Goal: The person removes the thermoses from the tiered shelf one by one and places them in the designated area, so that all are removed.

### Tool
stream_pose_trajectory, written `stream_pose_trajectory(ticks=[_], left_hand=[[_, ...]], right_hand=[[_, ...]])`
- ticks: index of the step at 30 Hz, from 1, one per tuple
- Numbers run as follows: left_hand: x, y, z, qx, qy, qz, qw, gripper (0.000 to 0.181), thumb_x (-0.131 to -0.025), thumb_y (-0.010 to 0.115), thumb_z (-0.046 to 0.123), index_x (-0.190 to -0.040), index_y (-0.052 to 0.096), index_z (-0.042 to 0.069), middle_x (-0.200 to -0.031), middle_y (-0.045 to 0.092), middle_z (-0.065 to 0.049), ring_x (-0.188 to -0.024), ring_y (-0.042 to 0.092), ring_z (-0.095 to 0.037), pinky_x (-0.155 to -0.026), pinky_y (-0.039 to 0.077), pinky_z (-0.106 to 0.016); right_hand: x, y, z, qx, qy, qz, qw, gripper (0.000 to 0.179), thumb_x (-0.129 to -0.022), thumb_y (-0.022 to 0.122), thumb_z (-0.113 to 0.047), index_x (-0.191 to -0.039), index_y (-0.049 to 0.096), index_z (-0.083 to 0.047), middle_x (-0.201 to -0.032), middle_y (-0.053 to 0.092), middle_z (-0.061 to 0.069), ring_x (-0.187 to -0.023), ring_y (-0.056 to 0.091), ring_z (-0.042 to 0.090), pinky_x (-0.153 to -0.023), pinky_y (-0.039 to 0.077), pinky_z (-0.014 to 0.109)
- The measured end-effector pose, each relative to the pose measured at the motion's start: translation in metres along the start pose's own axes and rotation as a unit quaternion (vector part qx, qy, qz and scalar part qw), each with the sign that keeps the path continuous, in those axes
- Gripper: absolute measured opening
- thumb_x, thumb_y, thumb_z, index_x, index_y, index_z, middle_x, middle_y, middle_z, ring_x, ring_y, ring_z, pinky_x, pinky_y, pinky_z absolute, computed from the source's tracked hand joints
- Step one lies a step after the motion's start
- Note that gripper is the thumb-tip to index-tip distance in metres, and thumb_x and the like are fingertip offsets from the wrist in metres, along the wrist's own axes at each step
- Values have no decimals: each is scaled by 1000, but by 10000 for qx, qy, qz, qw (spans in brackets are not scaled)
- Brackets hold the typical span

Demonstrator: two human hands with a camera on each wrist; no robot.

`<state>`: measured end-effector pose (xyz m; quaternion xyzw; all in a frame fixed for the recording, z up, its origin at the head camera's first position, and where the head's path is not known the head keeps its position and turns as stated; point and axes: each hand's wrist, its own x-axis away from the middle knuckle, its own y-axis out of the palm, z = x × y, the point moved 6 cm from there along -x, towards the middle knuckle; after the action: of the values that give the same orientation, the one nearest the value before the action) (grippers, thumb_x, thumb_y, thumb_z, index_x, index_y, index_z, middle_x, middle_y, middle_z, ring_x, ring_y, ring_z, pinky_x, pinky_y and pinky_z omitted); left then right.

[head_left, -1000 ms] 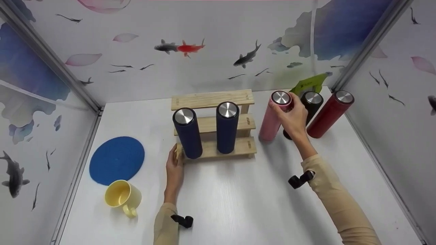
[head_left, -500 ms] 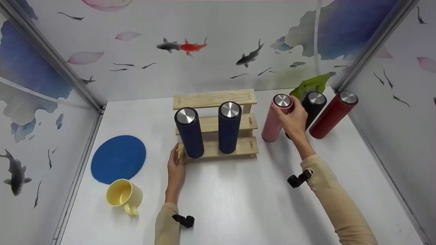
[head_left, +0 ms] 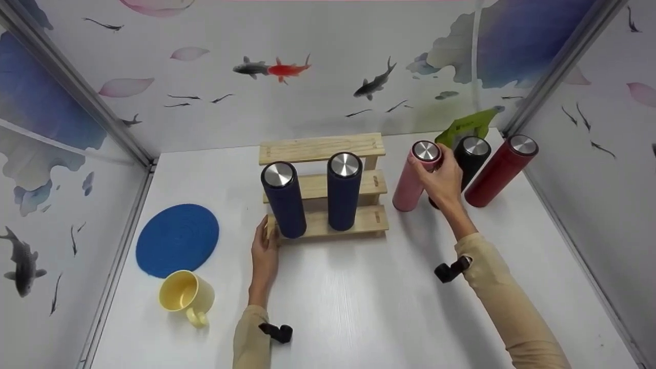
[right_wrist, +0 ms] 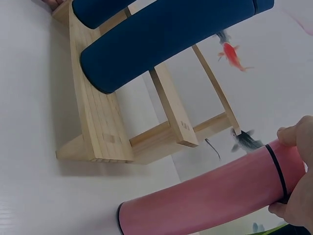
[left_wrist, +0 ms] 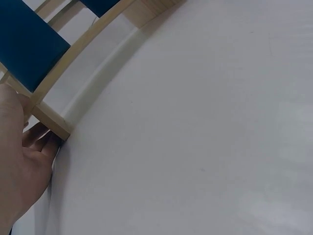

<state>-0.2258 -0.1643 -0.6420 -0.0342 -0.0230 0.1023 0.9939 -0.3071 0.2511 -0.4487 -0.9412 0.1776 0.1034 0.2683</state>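
Note:
My left hand (head_left: 265,259) grips the left end of the lowest board of a three-tier wooden rack (head_left: 369,220). In the left wrist view, fingers of that left hand (left_wrist: 24,166) reach round the board's end. Two dark blue thermos bottles (head_left: 288,210) (head_left: 344,200) with steel-topped lids stand upright on that board. To the rack's right, my right hand (head_left: 446,179) holds a pink thermos bottle (head_left: 407,190) by its upper part, thumb on the near side. The right wrist view shows the pink thermos bottle (right_wrist: 205,196) beside the rack, its lid hidden at the frame's edge.
Right of the pink bottle stand a black thermos (head_left: 470,163), partly behind my hand, and a red thermos (head_left: 499,174). A green pouch (head_left: 469,128) is behind them. At left lie a round blue mat (head_left: 177,238) and a yellow mug (head_left: 202,294).
The pink thermos's top, with my right hand on it, sits slightly lower in the head view than a second ago. My left hand stays on the rack.

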Motion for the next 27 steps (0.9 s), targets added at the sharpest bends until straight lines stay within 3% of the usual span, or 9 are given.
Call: stream_pose_trajectory(ticks=[4,10,19,27], left_hand=[[0,0,0,9,-8,-25,10000,51,-110,44,26,-160,31,22,-169,22,-3,-158,17,-29,-120,40,-41],[0,0,0,39,-14,-23,10000,51,-110,44,24,-160,31,20,-169,22,-4,-158,16,-29,-121,38,-42],[-1,-1,2,78,-11,-56,10000,51,-110,44,22,-160,30,21,-169,22,-4,-158,16,-28,-122,37,-43],[1,0,4,220,-121,-136,9996,53,-111,42,20,-161,26,19,-170,17,-5,-158,16,-28,-123,35,-44]], right_hand=[[0,-2,-3,1,-16,20,10000,71,-89,79,-29,-142,48,7,-140,56,25,-129,55,33,-113,45,44],[-2,-8,-13,-95,-444,256,9986,64,-86,81,-22,-134,52,7,-127,59,26,-119,58,31,-104,48,42],[6,-15,-36,-288,-577,230,9977,72,-91,76,-24,-150,42,2,-151,48,20,-143,46,27,-120,40,41],[21,-15,-55,-543,-612,26,9966,71,-91,77,-26,-148,45,0,-149,53,16,-142,49,26,-121,40,39]])
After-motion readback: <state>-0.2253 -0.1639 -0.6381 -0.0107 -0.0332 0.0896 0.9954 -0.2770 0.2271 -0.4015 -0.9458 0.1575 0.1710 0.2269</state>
